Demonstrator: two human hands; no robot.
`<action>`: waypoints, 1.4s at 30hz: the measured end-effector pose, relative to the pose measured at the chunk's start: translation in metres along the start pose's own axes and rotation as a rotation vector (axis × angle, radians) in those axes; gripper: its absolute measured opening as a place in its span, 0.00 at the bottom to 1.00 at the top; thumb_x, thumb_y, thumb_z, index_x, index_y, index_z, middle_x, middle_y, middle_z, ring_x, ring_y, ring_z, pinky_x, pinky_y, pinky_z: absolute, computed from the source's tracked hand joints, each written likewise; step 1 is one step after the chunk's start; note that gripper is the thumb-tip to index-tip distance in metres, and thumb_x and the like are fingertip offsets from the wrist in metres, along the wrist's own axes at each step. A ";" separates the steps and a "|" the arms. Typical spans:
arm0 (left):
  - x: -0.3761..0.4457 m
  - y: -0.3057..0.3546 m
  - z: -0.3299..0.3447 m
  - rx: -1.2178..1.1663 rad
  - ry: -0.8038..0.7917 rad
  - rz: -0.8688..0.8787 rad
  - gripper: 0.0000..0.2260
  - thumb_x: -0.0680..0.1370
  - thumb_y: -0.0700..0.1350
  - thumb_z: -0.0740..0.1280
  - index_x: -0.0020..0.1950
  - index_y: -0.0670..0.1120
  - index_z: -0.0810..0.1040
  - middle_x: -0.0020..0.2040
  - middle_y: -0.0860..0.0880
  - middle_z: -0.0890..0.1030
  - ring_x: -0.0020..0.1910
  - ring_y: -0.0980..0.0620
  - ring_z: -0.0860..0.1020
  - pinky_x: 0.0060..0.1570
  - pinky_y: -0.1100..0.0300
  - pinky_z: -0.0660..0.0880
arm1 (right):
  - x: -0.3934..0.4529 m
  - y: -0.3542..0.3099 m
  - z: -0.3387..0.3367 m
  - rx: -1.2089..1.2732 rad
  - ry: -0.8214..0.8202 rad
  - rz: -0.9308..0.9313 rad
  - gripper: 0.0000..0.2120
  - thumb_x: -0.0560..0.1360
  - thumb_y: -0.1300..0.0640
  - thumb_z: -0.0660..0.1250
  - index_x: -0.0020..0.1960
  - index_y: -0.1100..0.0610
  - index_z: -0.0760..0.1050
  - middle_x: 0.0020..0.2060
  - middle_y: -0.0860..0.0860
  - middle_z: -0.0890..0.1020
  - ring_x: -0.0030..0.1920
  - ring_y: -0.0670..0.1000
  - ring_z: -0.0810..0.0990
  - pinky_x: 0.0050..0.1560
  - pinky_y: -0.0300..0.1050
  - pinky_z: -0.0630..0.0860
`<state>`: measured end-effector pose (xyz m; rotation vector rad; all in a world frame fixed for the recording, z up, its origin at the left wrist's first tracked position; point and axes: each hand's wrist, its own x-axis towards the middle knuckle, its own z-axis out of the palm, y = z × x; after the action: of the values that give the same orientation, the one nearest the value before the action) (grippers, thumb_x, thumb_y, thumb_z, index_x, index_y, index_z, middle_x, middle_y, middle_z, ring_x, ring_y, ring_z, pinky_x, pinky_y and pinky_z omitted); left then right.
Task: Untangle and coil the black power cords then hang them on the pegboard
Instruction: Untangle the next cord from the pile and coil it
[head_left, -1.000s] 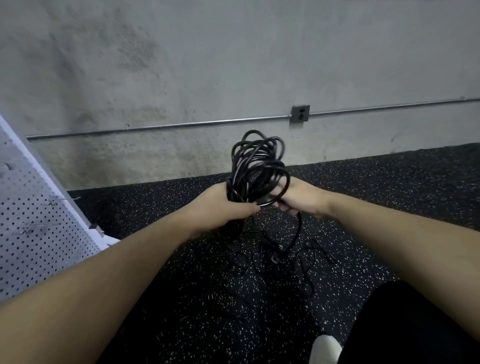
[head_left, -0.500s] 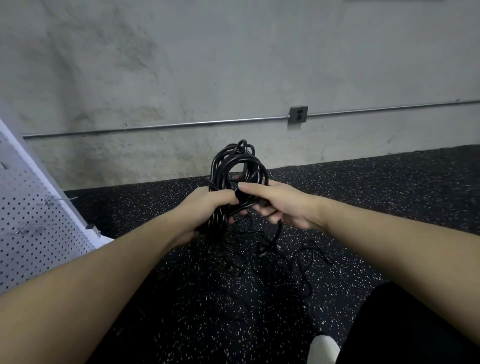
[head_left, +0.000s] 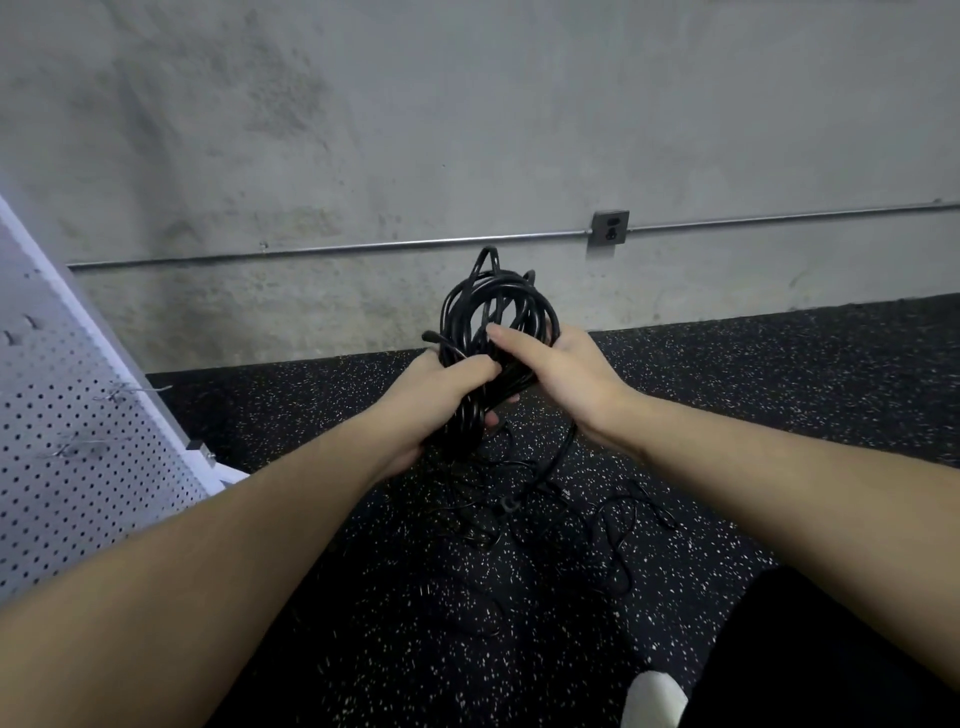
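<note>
Hands out front in the head view, both bare forearms reaching in from the lower corners and meeting at a thick black coil of rubber power cord (head_left: 496, 332), held up in front of the grey concrete wall (head_left: 467, 130). The left hand (head_left: 441, 395) has its fingers (head_left: 470, 370) curled tight round the lower part of the coil, gripping the bunched strands. The right hand (head_left: 558, 366) is clamped on the coil's right side, thumb laid across the front strands, the other fingers wrapped behind. Loops stand up above both hands, one stray loop poking higher than the others, and a plug end juts out to the left of the coil, just above the left hand.

Below the coil, a loose black tangle of thinner cords (head_left: 540, 514) sprawls on the black speckled rubber floor (head_left: 363, 597), one strand running up from it towards the right hand. Left of the coil, well apart, a white perforated pegboard panel (head_left: 67, 441) leans in at an angle, with thin metal hooks (head_left: 124, 392) sticking out of it. Above and right of the coil, a grey metal outlet box (head_left: 610, 228) sits on a thin metal conduit pipe (head_left: 337, 247) that runs along the wall. Far below the coil, at the bottom edge, a white shoe toe (head_left: 654, 699) shows beside a black trouser leg (head_left: 805, 649).
</note>
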<state>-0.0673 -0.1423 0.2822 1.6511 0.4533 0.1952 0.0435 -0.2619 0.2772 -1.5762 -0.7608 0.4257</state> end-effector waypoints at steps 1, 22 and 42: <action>0.000 0.001 0.000 0.010 0.024 0.015 0.08 0.81 0.44 0.66 0.53 0.43 0.83 0.45 0.45 0.87 0.35 0.52 0.83 0.29 0.61 0.75 | 0.001 -0.001 0.000 -0.017 0.014 -0.010 0.13 0.78 0.49 0.72 0.51 0.59 0.84 0.43 0.55 0.87 0.42 0.50 0.84 0.49 0.48 0.79; -0.002 -0.003 0.023 -0.120 0.189 0.040 0.12 0.77 0.44 0.70 0.58 0.46 0.73 0.48 0.41 0.85 0.34 0.49 0.84 0.30 0.60 0.76 | 0.005 -0.013 -0.007 -0.055 0.168 0.024 0.02 0.78 0.56 0.65 0.50 0.53 0.76 0.32 0.48 0.76 0.30 0.48 0.73 0.25 0.41 0.66; 0.014 -0.003 -0.017 0.163 0.548 0.211 0.17 0.75 0.51 0.70 0.62 0.50 0.75 0.44 0.54 0.83 0.44 0.54 0.83 0.49 0.51 0.79 | -0.002 -0.001 -0.031 -0.947 -0.331 -0.182 0.14 0.83 0.43 0.61 0.47 0.52 0.76 0.30 0.47 0.77 0.26 0.40 0.70 0.31 0.40 0.66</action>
<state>-0.0619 -0.1209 0.2800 1.7979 0.7187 0.7975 0.0623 -0.2862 0.2828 -2.3045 -1.4878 0.1852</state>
